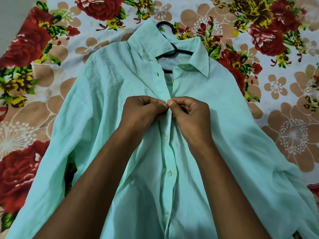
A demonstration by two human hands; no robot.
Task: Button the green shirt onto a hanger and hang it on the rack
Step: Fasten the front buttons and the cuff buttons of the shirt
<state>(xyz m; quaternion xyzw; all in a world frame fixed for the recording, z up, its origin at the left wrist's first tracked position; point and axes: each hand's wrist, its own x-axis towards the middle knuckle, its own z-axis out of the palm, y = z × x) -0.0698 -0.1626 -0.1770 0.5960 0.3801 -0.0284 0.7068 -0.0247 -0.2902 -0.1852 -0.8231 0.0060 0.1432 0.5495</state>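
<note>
A bed under a floral sheet [284, 135], red roses and tan blossoms on pale ground, carries everything I'm working with. The green shirt [103, 118] lies face up on it, its placket running straight away from me toward the collar. My left hand [143, 111] and right hand [189, 112] meet thumb to thumb on that placket, each pinching an edge of cloth at what I judge is the button now being fastened. Nearer me than the hands, three buttons look done up; beyond them one buttonhole stands open. So the next button lies directly ahead along the placket, equally near both hands. Farther still, the black hanger [166, 25] shows at the open neck, its hook past the collar. A small neck label is too blurred to read.
</note>
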